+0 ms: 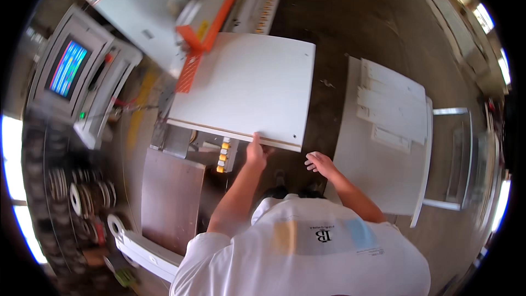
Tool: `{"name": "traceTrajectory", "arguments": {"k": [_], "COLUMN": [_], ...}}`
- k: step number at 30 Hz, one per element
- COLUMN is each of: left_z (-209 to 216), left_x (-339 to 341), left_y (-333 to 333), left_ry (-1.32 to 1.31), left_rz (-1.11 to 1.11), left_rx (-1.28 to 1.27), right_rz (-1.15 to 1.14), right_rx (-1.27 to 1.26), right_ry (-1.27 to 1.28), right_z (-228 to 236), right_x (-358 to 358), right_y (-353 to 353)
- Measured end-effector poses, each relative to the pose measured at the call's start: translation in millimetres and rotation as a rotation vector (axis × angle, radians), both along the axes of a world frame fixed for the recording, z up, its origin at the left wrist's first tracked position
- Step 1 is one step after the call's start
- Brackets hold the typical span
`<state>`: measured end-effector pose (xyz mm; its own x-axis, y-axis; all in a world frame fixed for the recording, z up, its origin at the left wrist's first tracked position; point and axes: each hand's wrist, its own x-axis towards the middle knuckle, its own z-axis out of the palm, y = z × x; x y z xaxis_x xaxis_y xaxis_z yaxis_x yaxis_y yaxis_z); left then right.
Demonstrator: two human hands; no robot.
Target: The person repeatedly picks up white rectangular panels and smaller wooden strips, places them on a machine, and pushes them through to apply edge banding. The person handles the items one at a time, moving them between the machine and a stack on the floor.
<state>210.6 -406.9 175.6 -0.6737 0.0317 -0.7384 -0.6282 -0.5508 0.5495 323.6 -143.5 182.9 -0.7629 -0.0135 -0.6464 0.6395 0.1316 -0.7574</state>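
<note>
A large white panel (246, 85) lies across the infeed of a machine, its far left part close under an orange guard (187, 71). My left hand (256, 152) grips the panel's near edge, thumb on top and the other fingers hidden beneath. A brown core line shows along that edge, and a small dark hole sits by its near right corner. Off that corner, apart from the panel, my right hand (320, 164) hangs with nothing in it, fingers loosely spread and slightly curled.
On my right, a pale table (378, 181) bears several white boards (392, 101), with a metal frame (452, 112) beyond. To the left stand a control console (82, 71) with a lit screen, a brown board (171, 194) and rolls of edging (90, 197). Yellow rollers (223, 156) show below the panel.
</note>
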Motion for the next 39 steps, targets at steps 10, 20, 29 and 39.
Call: {"name": "traceTrajectory", "arguments": {"k": [10,20,29,39], "left_z": [-71.5,-83.0,-63.5,-48.2], "left_x": [28.3,45.1,-24.3,-32.2], "left_y": [-62.2,-21.6,85.9,179.3], "left_ry": [0.069,-0.158,0.017,-0.126], "left_rz": [-0.500,-0.727,-0.899,-1.362], "left_rx": [-0.141,-0.271,-0.376,-0.638], "right_rz": [0.111,-0.372,-0.229,-0.199], "right_rx": [0.705,0.583,0.665,0.881], "right_ry": [-0.208,-0.199,-0.317,-0.402], "right_z": [-32.3,-78.6,-145.3,-214.1], "right_x": [149.7,191.5,137.8,25.8], "right_y": [64.7,102.1,202.9,412.3]}}
